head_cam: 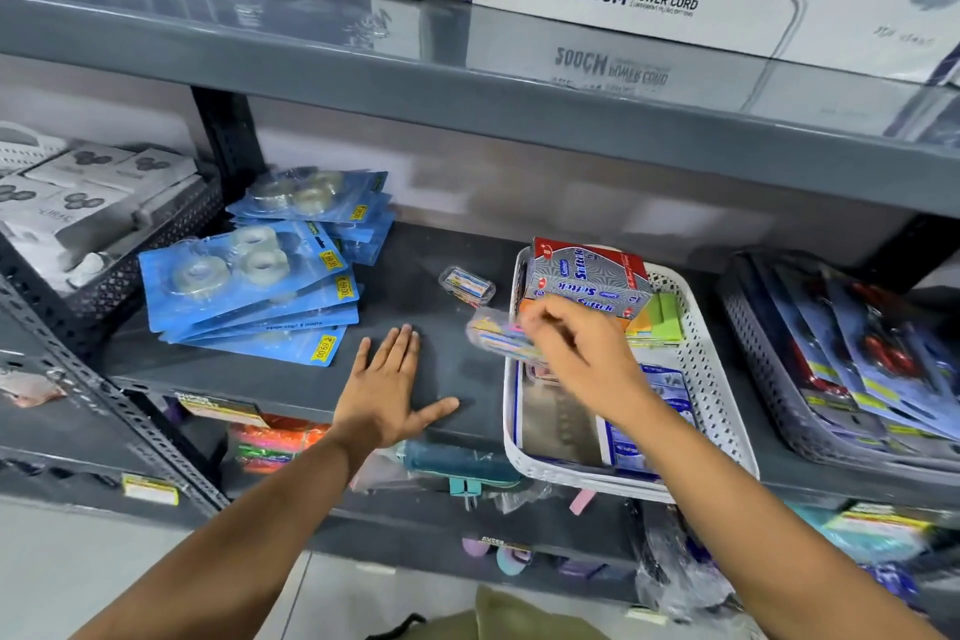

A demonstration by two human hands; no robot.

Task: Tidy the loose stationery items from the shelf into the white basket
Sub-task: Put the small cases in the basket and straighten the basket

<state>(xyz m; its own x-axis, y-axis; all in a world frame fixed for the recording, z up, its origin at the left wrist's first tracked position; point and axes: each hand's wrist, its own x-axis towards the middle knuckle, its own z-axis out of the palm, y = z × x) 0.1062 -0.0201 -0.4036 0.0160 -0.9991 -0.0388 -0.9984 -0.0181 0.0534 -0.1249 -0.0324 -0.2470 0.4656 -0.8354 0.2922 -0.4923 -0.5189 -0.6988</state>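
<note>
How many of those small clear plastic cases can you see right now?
2. One small clear case lies loose on the shelf, left of the white basket. The right hand holds the other case at the basket's left rim. More may be hidden inside.

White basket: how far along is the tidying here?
Done: the basket already holds a box and sticky notes. In hand: the right hand carries a small pack at its rim. Left: one clear case on the shelf; left hand rests flat.
</note>
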